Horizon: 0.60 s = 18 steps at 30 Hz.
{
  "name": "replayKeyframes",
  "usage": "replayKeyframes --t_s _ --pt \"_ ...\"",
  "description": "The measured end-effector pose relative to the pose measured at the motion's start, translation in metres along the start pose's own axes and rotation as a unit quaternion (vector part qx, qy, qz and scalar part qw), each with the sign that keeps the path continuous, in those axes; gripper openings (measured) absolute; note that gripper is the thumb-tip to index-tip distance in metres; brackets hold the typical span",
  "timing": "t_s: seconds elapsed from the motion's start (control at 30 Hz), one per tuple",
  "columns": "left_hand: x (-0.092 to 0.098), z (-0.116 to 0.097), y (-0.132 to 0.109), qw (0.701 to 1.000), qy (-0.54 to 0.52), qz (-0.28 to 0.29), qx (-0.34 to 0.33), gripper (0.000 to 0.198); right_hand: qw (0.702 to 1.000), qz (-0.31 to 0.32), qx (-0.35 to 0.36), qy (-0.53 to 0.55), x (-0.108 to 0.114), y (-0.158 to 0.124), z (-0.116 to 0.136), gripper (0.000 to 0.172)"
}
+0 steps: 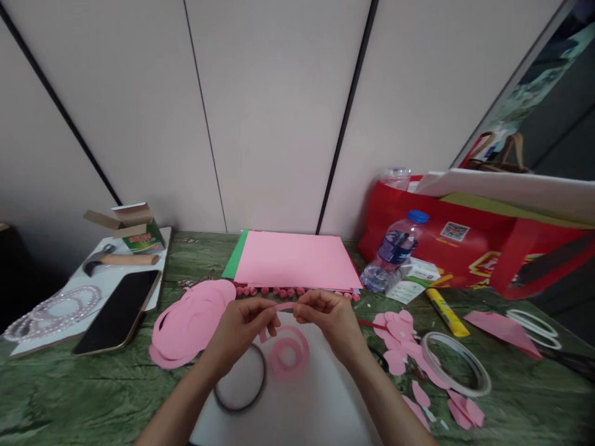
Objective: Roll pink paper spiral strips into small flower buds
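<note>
Between my two hands runs the end of a pink paper strip. My left hand pinches it on one side, and the fingertips of my right hand pinch it on the other. Below them the rest hangs as a pink paper spiral, slightly blurred, over a white board. A dark ring lies on the board to the left of the spiral. Behind my hands a row of small rolled pink paper roses lines the front of a stack of pink sheets.
Pink paper discs lie left, near a phone, a hammer and bead strings. To the right are petal cutouts, a tape roll, a glue stick, scissors, a bottle and a red bag.
</note>
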<state>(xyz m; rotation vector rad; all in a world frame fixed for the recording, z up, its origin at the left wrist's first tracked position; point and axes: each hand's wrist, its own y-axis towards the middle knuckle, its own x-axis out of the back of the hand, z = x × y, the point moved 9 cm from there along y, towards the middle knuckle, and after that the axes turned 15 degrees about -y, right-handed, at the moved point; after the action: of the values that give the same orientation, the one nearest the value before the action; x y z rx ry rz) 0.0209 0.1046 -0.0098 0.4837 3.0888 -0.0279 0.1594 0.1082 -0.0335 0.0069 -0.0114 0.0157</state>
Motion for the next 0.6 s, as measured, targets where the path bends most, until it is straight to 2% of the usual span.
replayKeyframes --t_s 0.23,0.6 --pt "0.001 0.002 0.0 1.0 -0.02 -0.008 0.005 0.021 1.0 -0.019 0.016 -0.002 0.005 0.002 0.001 0.011" --pt "0.003 0.006 0.002 1.0 -0.024 -0.014 0.008 0.021 0.999 -0.03 0.003 0.017 0.007 0.004 -0.009 0.024"
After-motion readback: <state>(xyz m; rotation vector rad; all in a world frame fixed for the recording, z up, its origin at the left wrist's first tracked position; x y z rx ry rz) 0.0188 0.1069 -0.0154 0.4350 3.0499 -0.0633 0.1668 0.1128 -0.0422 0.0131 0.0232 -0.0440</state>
